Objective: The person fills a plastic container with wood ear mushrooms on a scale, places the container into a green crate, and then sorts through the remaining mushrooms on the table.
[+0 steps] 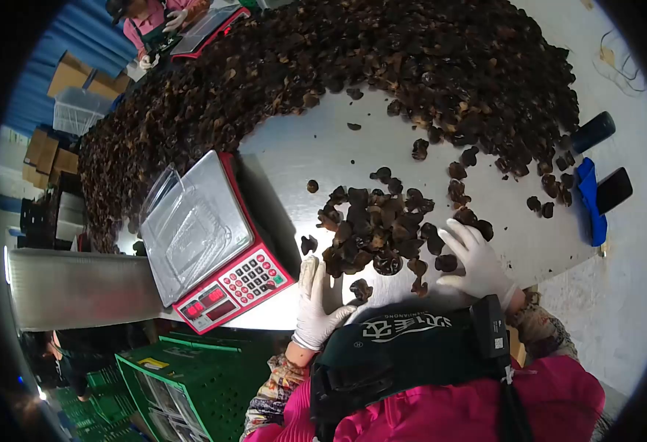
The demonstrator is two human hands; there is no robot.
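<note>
A loose pile of dark wood ear mushrooms (375, 228) lies on the pale table between my hands. My left hand (317, 306), in a white glove, rests at the pile's left edge with fingers stretched out and thumb apart. On the other side, my gloved right hand (478, 261) has its fingers spread beside a few loose mushroom pieces. Neither hand holds anything. Left of my left hand stands a red digital scale (204, 239) with a clear plastic tray (191, 225) on its metal plate.
A large heap of wood ear mushrooms (412, 51) covers the table's far side. Phones (594, 132) and a blue cloth (590, 199) lie at right. Stacked clear trays (80, 287) stand at left, above green crates (183, 390). Across the table, a person (146, 22) works beside another scale (209, 33).
</note>
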